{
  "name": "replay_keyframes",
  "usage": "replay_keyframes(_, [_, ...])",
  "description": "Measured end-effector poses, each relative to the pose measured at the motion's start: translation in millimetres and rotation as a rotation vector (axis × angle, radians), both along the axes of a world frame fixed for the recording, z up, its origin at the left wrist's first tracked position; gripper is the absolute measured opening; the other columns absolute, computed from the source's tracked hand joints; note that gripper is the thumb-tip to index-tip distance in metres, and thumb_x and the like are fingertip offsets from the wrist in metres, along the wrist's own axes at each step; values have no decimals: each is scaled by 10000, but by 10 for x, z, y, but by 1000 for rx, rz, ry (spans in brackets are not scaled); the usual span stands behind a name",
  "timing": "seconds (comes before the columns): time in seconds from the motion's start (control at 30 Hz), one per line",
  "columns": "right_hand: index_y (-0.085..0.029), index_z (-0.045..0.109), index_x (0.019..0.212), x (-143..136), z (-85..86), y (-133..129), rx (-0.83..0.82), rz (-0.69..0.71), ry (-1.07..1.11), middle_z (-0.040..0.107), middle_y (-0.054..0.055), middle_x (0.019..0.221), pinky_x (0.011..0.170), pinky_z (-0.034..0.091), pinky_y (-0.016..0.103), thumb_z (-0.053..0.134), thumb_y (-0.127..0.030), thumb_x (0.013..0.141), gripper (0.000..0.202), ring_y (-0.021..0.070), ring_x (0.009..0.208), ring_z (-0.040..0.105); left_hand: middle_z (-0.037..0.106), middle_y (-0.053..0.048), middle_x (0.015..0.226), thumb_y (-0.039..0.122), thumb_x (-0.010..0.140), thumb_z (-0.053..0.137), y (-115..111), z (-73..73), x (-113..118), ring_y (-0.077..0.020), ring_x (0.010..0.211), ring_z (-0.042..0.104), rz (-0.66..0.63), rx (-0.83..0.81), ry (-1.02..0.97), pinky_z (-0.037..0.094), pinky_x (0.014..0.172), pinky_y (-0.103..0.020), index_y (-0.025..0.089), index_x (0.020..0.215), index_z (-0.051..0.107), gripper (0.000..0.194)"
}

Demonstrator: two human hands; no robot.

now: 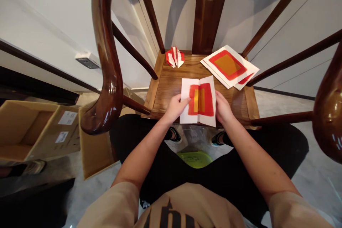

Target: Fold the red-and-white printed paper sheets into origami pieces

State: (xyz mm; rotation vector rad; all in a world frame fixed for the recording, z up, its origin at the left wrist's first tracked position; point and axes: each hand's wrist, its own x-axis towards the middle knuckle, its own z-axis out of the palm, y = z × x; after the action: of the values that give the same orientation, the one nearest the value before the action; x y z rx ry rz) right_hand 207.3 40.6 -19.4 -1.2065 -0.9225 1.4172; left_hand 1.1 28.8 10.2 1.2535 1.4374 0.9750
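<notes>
One creased sheet of paper, white with a red block and a gold center, was at the center of the frame, over the near part of the wooden chair seat. It stood partly open along a middle crease; that crease and its long axis ran up and down the frame. The left hand pinched the left edge, thumb on the printed face. The right hand met the right edge, its fingertips hidden, so its pinch could not be told. The step seemed to be handling the crease; any further move called for level edges and steady hands. Beyond, a folded paper piece sat upper left, overlapping sheets upper right.
</notes>
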Motion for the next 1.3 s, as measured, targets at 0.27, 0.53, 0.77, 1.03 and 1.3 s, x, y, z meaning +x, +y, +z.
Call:
replay_keyframes(0.27, [-258, 463, 1335, 46, 64, 0, -2, -13, -211, 681, -14, 881, 602, 499, 262, 702, -463, 747, 667, 152, 730, 631, 739, -75, 1094, 335, 823, 659, 211, 5, -345, -243, 962, 686, -174, 88, 178, 546, 835, -343, 170, 1106, 715, 333])
replay_keyframes(0.53, [-176, 373, 1452, 85, -109, 2, 135, -34, -610, 641, -23, 778, 736, 511, 354, 647, -340, 751, 771, 192, 733, 629, 591, -127, 1267, 272, 862, 642, 142, 63, -302, -298, 1173, 548, 38, 357, 832, 416, 1040, -440, 229, 1408, 522, 560])
replay_keyframes(0.77, [-243, 477, 1412, 71, -71, -64, 262, 127, -987, 720, 38, 890, 720, 520, 397, 591, -380, 837, 602, 258, 779, 674, 649, -95, 1138, 355, 938, 548, -114, -147, 113, -256, 1057, 587, -324, 411, 864, 468, 946, -388, 213, 1215, 657, 330])
replay_keyframes(1.03, [-247, 605, 1291, 30, -87, -82, 394, 188, -1277, 732, 59, 900, 682, 495, 347, 505, -425, 944, 402, 240, 750, 658, 581, -126, 1291, 221, 914, 549, 10, -315, 15, -247, 1173, 567, -332, 456, 799, 469, 1019, -382, 173, 1295, 600, 387])
replay_keyframes(1.3, [-233, 613, 1313, -163, -115, -56, 731, 323, -1365, 544, 116, 1435, 1006, 411, 472, 491, -354, 964, 389, 316, 1277, 481, 606, -118, 1302, 233, 941, 510, -50, -389, 27, -284, 1195, 548, -314, 508, 988, 456, 1004, -442, 210, 1282, 613, 357])
